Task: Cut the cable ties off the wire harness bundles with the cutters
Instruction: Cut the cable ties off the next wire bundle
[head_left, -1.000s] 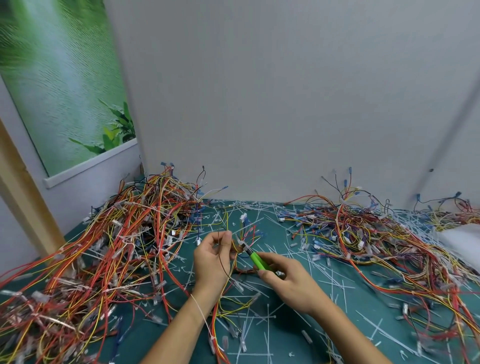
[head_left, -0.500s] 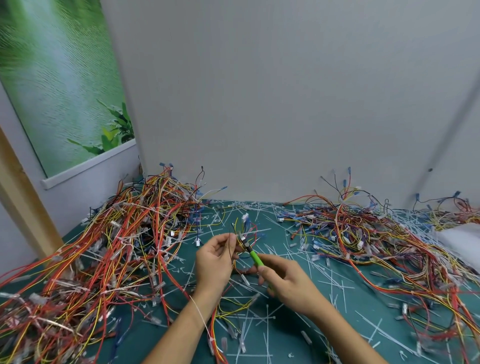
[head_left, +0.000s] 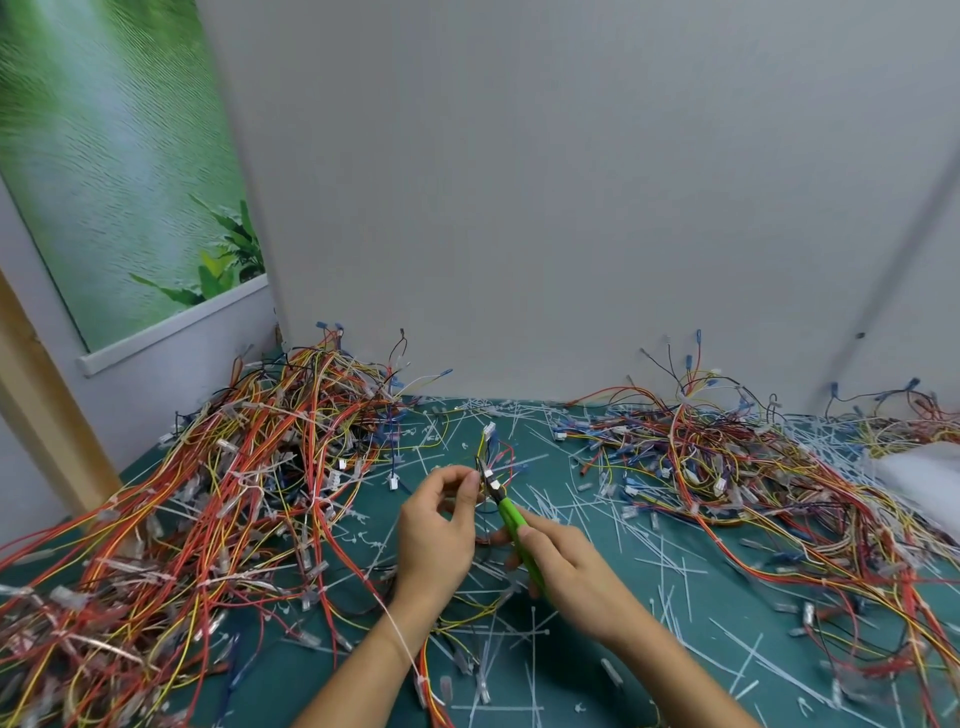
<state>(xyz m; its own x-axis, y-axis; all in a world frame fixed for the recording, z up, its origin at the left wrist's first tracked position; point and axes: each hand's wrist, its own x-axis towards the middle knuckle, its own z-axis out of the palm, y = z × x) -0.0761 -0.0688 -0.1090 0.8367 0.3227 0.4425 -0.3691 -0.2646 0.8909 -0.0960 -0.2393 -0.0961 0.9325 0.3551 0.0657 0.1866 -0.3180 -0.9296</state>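
Observation:
My left hand (head_left: 436, 530) pinches a small wire harness bundle (head_left: 493, 449) of yellow, red and blue wires between thumb and fingertips, just above the green mat (head_left: 649, 597). My right hand (head_left: 566, 571) grips the green-handled cutters (head_left: 511, 525), and their metal jaws sit against the bundle right beside my left fingertips. A white connector tops the held bundle. More of the harness trails down under my left wrist. The cable tie at the jaws is too small to make out.
A large heap of red, orange and yellow wire harnesses (head_left: 208, 493) fills the left side. Another tangled heap (head_left: 727, 467) covers the right. Several cut white cable ties (head_left: 670, 566) litter the mat. A grey wall (head_left: 519, 208) stands behind, a white object (head_left: 919, 478) at far right.
Both hands have lifted slightly and moved away from me with the bundle. The cutter jaws have closed in on the wires next to my left fingertips.

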